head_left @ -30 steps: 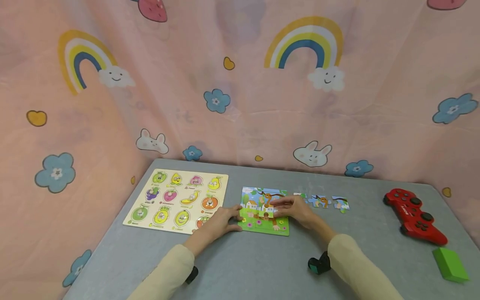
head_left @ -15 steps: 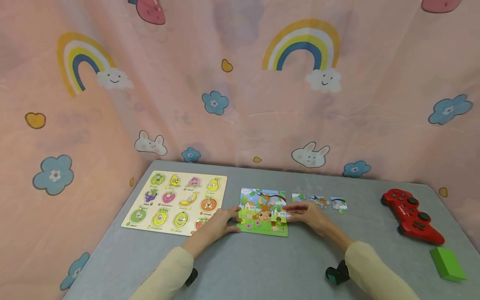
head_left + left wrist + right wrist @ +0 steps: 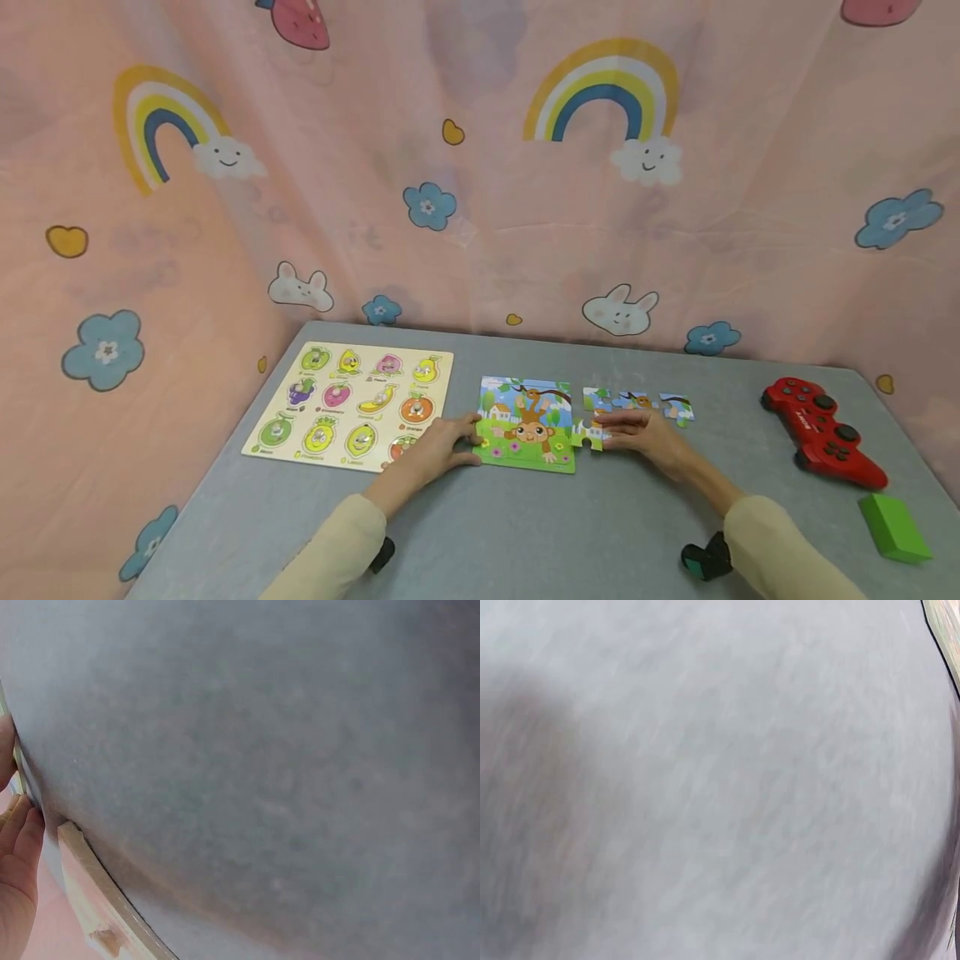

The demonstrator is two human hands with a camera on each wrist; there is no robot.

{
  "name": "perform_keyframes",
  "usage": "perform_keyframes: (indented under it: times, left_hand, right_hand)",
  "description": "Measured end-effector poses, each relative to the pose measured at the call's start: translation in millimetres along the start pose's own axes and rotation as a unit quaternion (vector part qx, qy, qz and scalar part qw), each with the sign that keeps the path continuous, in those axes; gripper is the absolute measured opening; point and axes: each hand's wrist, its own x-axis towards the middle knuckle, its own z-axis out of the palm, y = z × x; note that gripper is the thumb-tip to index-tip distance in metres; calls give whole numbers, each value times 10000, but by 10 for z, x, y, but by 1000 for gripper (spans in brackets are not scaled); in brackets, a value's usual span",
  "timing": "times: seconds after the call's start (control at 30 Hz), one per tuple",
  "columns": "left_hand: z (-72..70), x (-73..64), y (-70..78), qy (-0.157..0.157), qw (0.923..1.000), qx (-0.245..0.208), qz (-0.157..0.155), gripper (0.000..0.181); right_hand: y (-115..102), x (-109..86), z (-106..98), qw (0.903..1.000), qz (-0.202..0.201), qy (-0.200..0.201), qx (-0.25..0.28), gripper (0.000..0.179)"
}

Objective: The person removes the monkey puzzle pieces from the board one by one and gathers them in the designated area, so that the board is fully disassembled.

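Observation:
A small jigsaw board (image 3: 525,450) with a monkey picture lies mid-table in the head view. My left hand (image 3: 442,446) holds its left edge, fingers above and thumb below; the left wrist view catches fingers (image 3: 22,836) at the far left. Just right of the board, my right hand (image 3: 648,442) pinches a jigsaw piece (image 3: 587,434) showing white fence and green grass. Behind that hand are three more pieces in a row: a leafy one (image 3: 596,397), a middle one (image 3: 632,400) partly covered by fingers, and a branch one (image 3: 677,407). The right wrist view shows mostly tabletop.
Left of the jigsaw, a wooden fruit peg puzzle (image 3: 337,425) lies close under the left forearm. A red game controller (image 3: 821,433) and a green block (image 3: 896,529) sit at the right of the grey table (image 3: 525,533). Behind hangs a pink patterned curtain (image 3: 510,217).
My right hand has moved right with the fence piece, from over the monkey picture to beside the board's right edge. My left hand stays at the board's left edge.

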Motion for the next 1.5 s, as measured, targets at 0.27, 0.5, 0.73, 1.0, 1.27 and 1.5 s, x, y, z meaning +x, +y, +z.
perform_keyframes:
  times: [0.27,0.5,0.73,1.0,1.27,1.5]
  left_hand:
    - [-12,-4,7,-11,10000,17,-50,25]
    - [-7,3,9,-46,10000,9,-73,26]
    - [-14,9,10,-89,9999,35,-107,26]
    - [-19,9,17,-118,9999,18,-89,25]
    - [-13,11,24,-153,9998,-24,-132,26]
    - [-15,9,28,-162,9997,-69,-171,26]
  right_hand:
    - [47,-93,-135,9999,72,-57,-134,44]
    - [46,-82,-243,9991,161,142,-368,45]
    - [2,-38,-237,9951,218,140,-958,43]
    - [-8,-4,-221,9914,-228,-15,-1287,37]
    - [-23,-17,-225,9874,-597,-203,-1453,34]
    - [-33,-19,-221,9853,-831,-247,-1473,32]
